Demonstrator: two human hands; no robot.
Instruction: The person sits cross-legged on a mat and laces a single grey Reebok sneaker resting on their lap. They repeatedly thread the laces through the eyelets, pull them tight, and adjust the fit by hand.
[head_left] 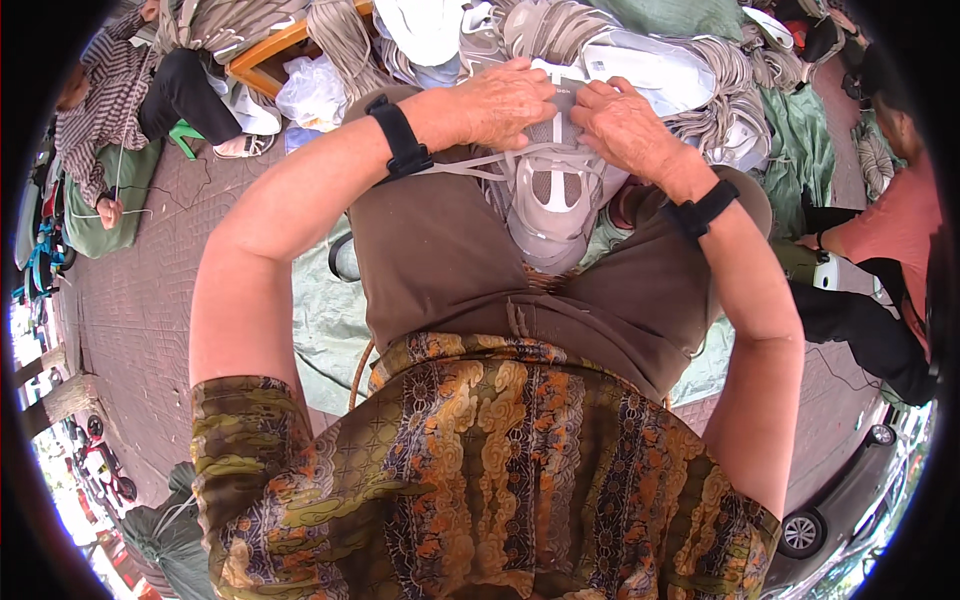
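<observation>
A beige-grey sneaker (552,205) rests between my knees, its toe pointing toward me. Pale laces cross its upper, and a loose flat lace (465,165) trails left over my thigh. My left hand (490,103) bends its fingers around the left eyelet edge, beside the tongue. On the opposite edge, my right hand (628,128) pinches the upper with curled fingertips. Whether a lace end is also between any fingers is hidden. Both wrists wear black straps.
Bundles of beige laces (735,90) and more pale shoes are heaped beyond my knees, by a white plastic bag (312,92) and green sheeting (800,150). One person in stripes (105,120) sits at left, another in pink (890,230) at right. A grey car (830,510) stands lower right.
</observation>
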